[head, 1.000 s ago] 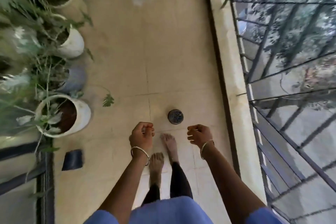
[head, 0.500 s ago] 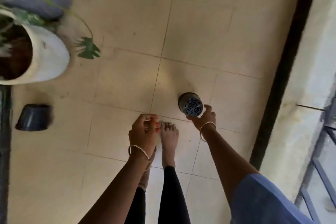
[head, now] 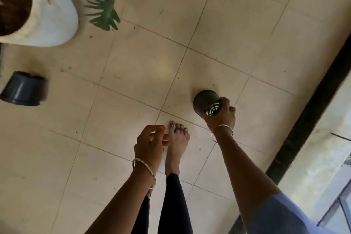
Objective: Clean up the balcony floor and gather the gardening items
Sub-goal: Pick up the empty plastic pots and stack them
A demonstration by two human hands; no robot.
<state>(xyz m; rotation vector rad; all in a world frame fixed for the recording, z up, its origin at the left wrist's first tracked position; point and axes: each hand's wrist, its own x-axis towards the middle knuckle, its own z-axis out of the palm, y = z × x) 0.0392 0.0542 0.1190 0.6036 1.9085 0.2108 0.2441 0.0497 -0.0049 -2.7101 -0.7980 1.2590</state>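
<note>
Cream tiles cover the balcony floor (head: 237, 30), seen from above, with a black strip (head: 313, 112) along its right edge. Three pots are in view. One large white pot (head: 53, 15), soil showing inside, stands at the top left corner. One dark blue pot (head: 22, 89), blurred, lies on its side on the tiles at the left edge, wider rim toward the lower left. One green split leaf (head: 103, 14) on a thin stem shows just beside the white pot. One small dark net pot (head: 206, 100) is at centre right, low near the tiles, tilted so that its long axis runs from upper left to lower right, slotted base turned to the camera. The right hand (head: 224, 118) grips it, fingers (head: 226, 101) wrapped round the base end. The left hand (head: 148, 144) hangs beside one bare foot (head: 176, 144), fingers curled in a fist holding nothing that shows. Two thin bangles (head: 222, 132) gleam, one per wrist.
</note>
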